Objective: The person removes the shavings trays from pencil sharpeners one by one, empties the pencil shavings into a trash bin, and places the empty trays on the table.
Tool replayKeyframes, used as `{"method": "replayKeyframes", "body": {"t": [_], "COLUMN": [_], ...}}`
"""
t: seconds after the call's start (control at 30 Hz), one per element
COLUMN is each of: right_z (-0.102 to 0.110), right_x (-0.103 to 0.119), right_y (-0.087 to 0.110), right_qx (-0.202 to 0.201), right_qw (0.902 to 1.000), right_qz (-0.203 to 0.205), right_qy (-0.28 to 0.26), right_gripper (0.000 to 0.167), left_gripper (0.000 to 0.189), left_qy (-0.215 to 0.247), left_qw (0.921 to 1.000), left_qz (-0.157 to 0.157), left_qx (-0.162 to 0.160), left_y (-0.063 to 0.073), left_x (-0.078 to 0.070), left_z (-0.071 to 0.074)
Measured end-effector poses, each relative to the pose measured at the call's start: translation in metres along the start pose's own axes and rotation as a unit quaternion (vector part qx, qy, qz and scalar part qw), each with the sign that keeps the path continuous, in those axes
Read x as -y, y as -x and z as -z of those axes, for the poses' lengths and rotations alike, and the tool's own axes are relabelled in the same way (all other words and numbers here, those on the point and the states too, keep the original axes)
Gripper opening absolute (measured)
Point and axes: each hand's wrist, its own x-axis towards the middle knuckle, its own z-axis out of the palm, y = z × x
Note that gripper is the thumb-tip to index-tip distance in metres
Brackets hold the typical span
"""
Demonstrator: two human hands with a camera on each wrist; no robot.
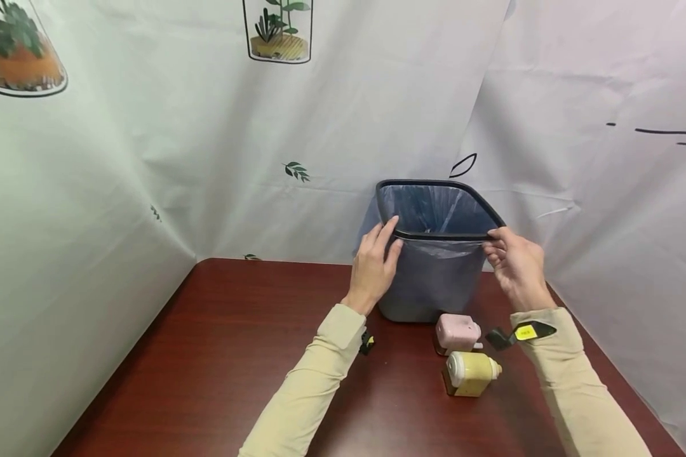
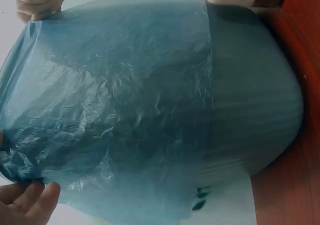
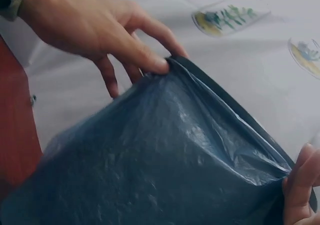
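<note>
A grey-blue trash can (image 1: 429, 285) stands upright at the back right of the table, lined with a translucent blue trash bag (image 2: 125, 85). A black rim ring (image 1: 434, 237) runs round its mouth, and the bag's edge hangs down outside. At the near left corner my left hand (image 1: 373, 266) pinches the ring, thumb on the outer side and fingers over the top. My right hand (image 1: 517, 263) pinches the near right corner between thumb and fingers. The right wrist view shows the bag (image 3: 150, 150) stretched and creased between my left hand (image 3: 105, 30) and right hand (image 3: 302, 185).
In front of the can, a small pink boxy item (image 1: 457, 331) and a similar yellow one (image 1: 473, 373) sit on the reddish-brown table (image 1: 234, 355). White printed sheeting (image 1: 320, 127) rises behind the table and along both sides. The can stands close to the back sheet.
</note>
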Motion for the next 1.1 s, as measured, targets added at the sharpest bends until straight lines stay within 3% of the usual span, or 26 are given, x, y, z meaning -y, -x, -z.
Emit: {"method": "replayKeyframes", "body": {"t": [0.33,0.57,0.8,1.1], "right_z": [-0.021,-0.034,-0.045,-0.051], "right_x": [-0.019,-0.035,-0.049,-0.055], "right_y": [0.016,0.029,0.045,0.062], "right_qx": [0.040,0.045,0.046,0.065], "right_qw": [0.9990,0.9986,0.9980,0.9972], "right_qz": [0.009,0.024,0.043,0.039], "right_qy": [-0.019,-0.013,-0.006,0.001], "right_gripper": [0.012,0.006,0.027,0.030], "left_gripper": [0.037,0.038,0.039,0.039], "left_qy": [-0.039,-0.044,-0.046,-0.034], "left_qw": [0.9983,0.9977,0.9967,0.9964], "left_qz": [0.001,0.018,0.033,0.028], "left_qx": [-0.043,-0.049,-0.058,-0.072], "left_y": [0.006,0.013,0.022,0.030], "left_x": [0.008,0.015,0.019,0.020], "left_z": [0.026,0.045,0.062,0.079]}}
